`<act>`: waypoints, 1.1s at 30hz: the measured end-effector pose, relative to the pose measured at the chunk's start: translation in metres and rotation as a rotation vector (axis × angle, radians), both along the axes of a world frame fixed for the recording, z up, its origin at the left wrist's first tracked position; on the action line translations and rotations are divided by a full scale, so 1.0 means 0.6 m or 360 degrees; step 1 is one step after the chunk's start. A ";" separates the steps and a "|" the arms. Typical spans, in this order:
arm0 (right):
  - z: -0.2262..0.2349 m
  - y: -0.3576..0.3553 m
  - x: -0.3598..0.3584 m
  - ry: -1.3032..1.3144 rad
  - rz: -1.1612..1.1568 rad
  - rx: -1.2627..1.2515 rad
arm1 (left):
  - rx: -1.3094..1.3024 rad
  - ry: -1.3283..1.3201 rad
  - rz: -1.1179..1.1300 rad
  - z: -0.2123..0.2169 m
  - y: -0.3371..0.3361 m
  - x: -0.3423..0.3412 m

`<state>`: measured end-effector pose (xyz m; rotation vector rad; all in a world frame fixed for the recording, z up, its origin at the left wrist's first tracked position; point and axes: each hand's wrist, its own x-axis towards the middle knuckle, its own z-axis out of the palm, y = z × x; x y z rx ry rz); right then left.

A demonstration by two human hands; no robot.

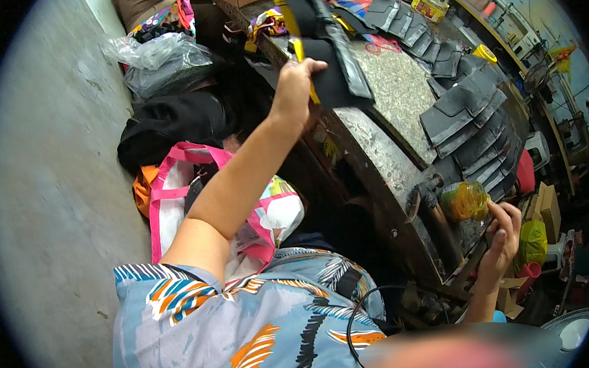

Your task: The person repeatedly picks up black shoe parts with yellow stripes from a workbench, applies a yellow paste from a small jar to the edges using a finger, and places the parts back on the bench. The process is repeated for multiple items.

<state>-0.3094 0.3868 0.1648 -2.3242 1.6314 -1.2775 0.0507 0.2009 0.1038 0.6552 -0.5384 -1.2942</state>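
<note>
My left hand (pixel 294 90) is raised over the workbench and grips a black sheet of material (pixel 337 56) together with a yellow strip (pixel 290 18) that runs along it. The sheet hangs tilted above the speckled stone slab (pixel 398 93). My right hand (pixel 503 237) is low at the bench's near end. Its fingertips are at a small glass jar of yellow stuff (pixel 464 200); whether they grip it is unclear.
Rows of black cut pieces (pixel 473 125) overlap along the bench's right side. A hammer-like tool (pixel 423 198) lies beside the jar. A pink-trimmed bag (pixel 171 194), black cloth (pixel 172 121) and plastic bags (pixel 160 59) sit against the grey wall on the left.
</note>
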 end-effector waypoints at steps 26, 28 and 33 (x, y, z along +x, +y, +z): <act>-0.032 0.065 -0.070 0.0031 -0.0384 0.0125 | 0.0252 0.0471 0.0042 -0.101 -0.504 0.007; -0.028 0.068 -0.069 0.0021 -0.0427 0.0177 | 0.0392 0.0172 0.0122 -0.111 -0.534 0.005; -0.018 0.071 -0.063 -0.0024 -0.0394 0.0188 | 0.0444 -0.0218 0.0088 -0.104 -0.537 0.023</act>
